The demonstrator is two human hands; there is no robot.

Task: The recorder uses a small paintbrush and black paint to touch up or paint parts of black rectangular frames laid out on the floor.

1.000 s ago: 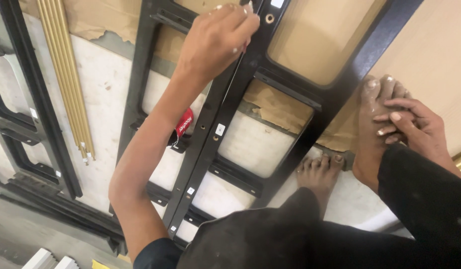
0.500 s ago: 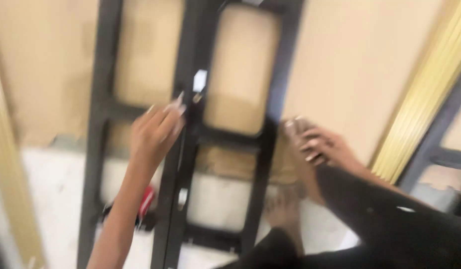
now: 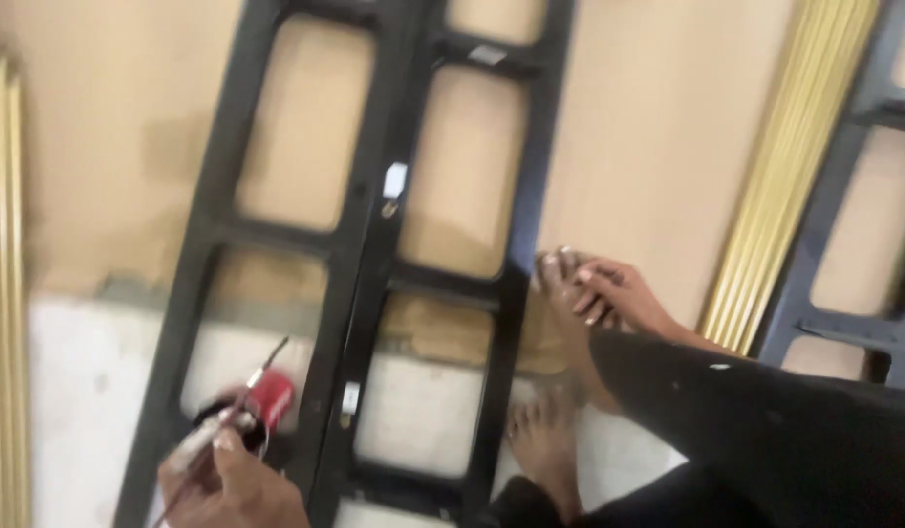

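Note:
My left hand (image 3: 233, 484) is at the bottom left, closed around a thin brush (image 3: 262, 376) whose tip points up and to the right. Its tip is just above a small red can (image 3: 270, 399) that sits inside the black metal frame (image 3: 369, 254) lying flat on the floor. My right hand (image 3: 619, 293) rests on the toes of my right foot (image 3: 570, 342), fingers loosely spread and holding nothing. That foot stands on the frame's right rail. My other foot (image 3: 545, 445) is lower down, beside the same rail. A dark sleeve (image 3: 765, 430) covers my right arm.
Bundles of gold-coloured rods lie at the right (image 3: 795, 166) and along the left edge (image 3: 3, 293). A second dark frame (image 3: 863, 196) lies at the far right. Brown sheeting (image 3: 648, 117) covers the upper floor, and white tile (image 3: 81, 411) shows below.
My left hand has dropped from the upper part of the frame's centre bar to the bottom left by the red can. The view has swung. My right hand stays on my foot.

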